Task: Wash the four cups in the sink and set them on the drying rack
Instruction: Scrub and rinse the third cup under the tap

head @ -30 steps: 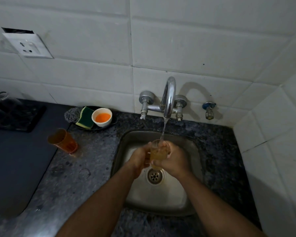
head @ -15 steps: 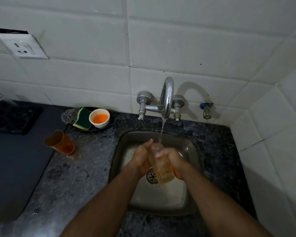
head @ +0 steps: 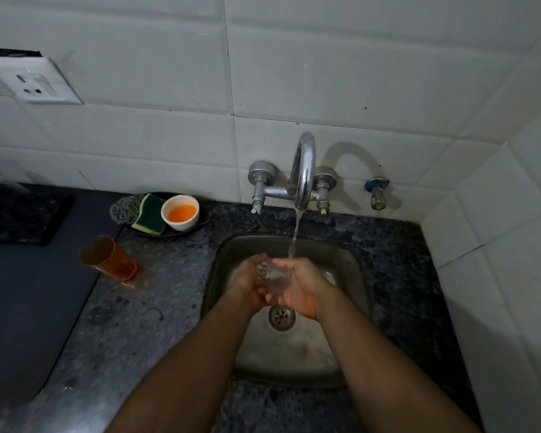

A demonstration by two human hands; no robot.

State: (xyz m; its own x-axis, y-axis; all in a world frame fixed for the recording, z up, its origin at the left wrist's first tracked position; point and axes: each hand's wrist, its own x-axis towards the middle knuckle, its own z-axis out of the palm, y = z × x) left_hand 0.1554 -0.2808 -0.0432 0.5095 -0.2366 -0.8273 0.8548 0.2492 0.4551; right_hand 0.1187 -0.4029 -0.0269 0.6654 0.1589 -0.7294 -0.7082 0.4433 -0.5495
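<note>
Clear cup [head: 270, 276] between both hands, under running tap [head: 303, 170]

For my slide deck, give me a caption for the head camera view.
Both hands, left and right, hold a clear cup under the running tap above the sink.

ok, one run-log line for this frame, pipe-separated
phase: rinsing | left hand + right hand: holding clear cup under tap stream over sink | orange cup: on counter
</note>
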